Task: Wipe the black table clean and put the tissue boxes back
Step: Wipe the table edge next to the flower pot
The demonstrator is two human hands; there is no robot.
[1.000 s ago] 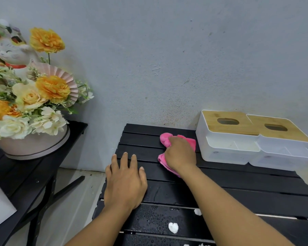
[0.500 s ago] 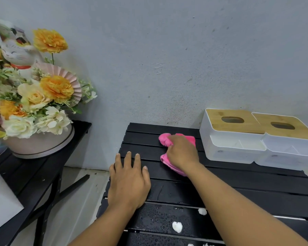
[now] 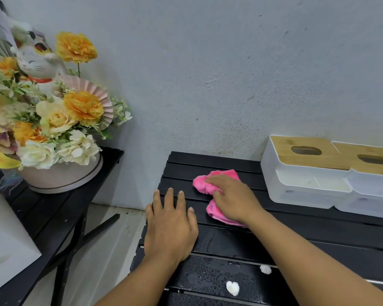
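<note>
Pressing down on the pink cloth (image 3: 217, 193), the right hand (image 3: 234, 198) lies at the centre of the frame with its fingers curled over the fabric, gripping it against the slats of the black table (image 3: 307, 230). Compared with a second ago the hand and cloth sit in nearly the same spot on the far slats, just left of the tissue boxes; the fingers now reach more to the left over the bunched upper part of the cloth. The left hand (image 3: 170, 228) has stayed flat and open, palm down, on the table's left edge, holding nothing.

At the right of the frame the two tissue boxes stand side by side against the wall, touching each other. The nearer-to-centre left tissue box (image 3: 301, 173) and the right tissue box (image 3: 372, 184) are white with wooden lids, each lid cut with an oval slot; no tissue shows through either slot, and the front compartments look bare.

Low in the frame, water droplets (image 3: 208, 277) bead the near slats, with two white scraps (image 3: 232, 288) lying among them.

At the upper left, a flower arrangement (image 3: 53, 120) with a cat figurine (image 3: 34, 65) fills a round pot (image 3: 62, 175) on a separate dark side table (image 3: 60, 217).
</note>
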